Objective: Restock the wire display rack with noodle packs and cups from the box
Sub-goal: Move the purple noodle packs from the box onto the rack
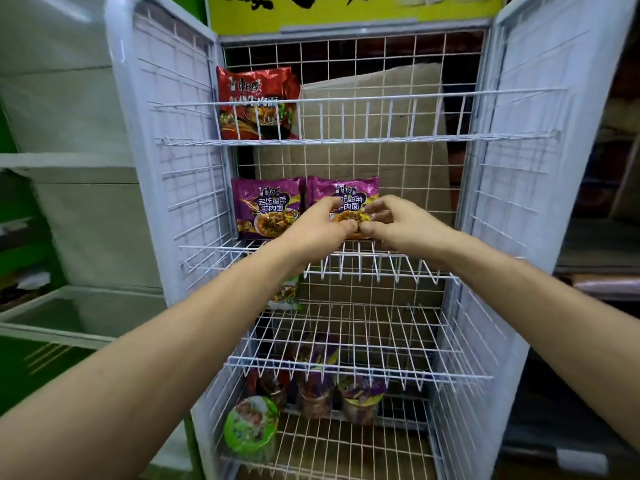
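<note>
White wire display rack (381, 140), side panels swung wide. Top shelf, far left: red plastic noodle pack (256, 98) stood upright behind the front rail. Second shelf, left: purple plastic noodle pack (268, 206) stood upright; a second purple noodle pack (346, 190) is set just beside it, edges touching. The lower part of this second pack is pinched by the left hand (318, 226), fingers curled, and by the right hand (394, 223), fingers likewise curled; the fingertips nearly meet. Bottom shelf, left: green-lidded noodle cup (251, 427) tilted forward; to its right, a purple-lidded noodle cup (360, 400). Brown cardboard sheet (381, 116) is seen behind the back grid.
</note>
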Demonstrator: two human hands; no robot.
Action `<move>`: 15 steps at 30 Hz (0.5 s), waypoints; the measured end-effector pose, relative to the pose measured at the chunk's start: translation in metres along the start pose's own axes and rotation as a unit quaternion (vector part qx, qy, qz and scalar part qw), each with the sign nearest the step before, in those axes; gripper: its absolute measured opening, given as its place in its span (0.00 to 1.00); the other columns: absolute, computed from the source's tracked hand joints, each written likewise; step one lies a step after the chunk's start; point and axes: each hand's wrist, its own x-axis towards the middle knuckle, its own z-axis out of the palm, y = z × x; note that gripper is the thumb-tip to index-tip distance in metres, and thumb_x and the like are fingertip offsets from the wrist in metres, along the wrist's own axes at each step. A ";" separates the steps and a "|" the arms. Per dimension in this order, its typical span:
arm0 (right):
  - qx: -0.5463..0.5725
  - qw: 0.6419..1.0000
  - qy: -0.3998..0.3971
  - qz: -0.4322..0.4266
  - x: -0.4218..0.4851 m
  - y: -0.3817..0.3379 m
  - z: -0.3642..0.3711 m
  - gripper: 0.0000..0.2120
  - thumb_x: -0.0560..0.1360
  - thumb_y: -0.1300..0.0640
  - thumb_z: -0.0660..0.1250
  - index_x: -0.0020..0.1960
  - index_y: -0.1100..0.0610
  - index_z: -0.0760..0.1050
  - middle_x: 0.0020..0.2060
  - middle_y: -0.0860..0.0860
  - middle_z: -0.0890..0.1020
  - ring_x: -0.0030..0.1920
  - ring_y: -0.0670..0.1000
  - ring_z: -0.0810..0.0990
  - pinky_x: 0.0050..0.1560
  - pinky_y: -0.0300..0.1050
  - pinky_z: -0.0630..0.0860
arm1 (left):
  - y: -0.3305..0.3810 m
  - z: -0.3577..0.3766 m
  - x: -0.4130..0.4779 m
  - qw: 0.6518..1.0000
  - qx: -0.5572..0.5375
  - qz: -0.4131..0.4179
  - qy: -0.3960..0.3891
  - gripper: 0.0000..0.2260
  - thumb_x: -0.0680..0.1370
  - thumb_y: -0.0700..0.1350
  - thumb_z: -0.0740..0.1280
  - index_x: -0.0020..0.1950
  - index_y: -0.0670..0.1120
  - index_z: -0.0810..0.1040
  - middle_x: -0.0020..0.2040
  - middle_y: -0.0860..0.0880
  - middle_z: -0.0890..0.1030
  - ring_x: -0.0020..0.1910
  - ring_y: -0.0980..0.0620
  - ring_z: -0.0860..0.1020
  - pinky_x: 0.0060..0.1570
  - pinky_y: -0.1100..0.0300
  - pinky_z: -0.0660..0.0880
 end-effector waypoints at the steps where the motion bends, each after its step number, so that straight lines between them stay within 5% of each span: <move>1: -0.001 1.000 0.004 -0.007 -0.008 -0.002 0.000 0.21 0.80 0.51 0.68 0.70 0.55 0.70 0.59 0.53 0.79 0.57 0.52 0.80 0.61 0.55 0.79 | 0.003 0.001 -0.008 1.000 -0.003 0.018 0.003 0.24 0.83 0.49 0.65 0.78 0.51 0.63 0.62 0.47 0.79 0.52 0.55 0.79 0.47 0.62 0.76; 5: 0.003 0.999 0.031 -0.036 -0.037 -0.002 0.004 0.14 0.80 0.53 0.66 0.65 0.51 0.72 0.56 0.50 0.81 0.55 0.49 0.81 0.59 0.51 0.79 | 0.008 0.016 -0.037 0.995 0.020 0.096 0.010 0.19 0.84 0.48 0.63 0.75 0.54 0.68 0.60 0.51 0.80 0.48 0.55 0.80 0.44 0.61 0.76; 9: 0.020 0.997 0.066 -0.031 -0.058 0.013 0.010 0.11 0.80 0.59 0.65 0.62 0.52 0.76 0.52 0.47 0.81 0.52 0.46 0.80 0.52 0.42 0.77 | 0.001 0.040 -0.050 0.993 -0.019 0.117 0.001 0.18 0.84 0.46 0.63 0.74 0.53 0.69 0.59 0.51 0.81 0.57 0.55 0.79 0.62 0.54 0.76; 15: 0.060 0.996 0.058 0.031 -0.083 0.060 0.030 0.12 0.79 0.62 0.66 0.61 0.56 0.78 0.54 0.51 0.84 0.56 0.50 0.82 0.62 0.56 0.78 | -0.035 0.084 -0.064 0.992 -0.052 0.108 -0.050 0.17 0.83 0.46 0.64 0.72 0.56 0.71 0.54 0.57 0.81 0.56 0.60 0.80 0.62 0.56 0.76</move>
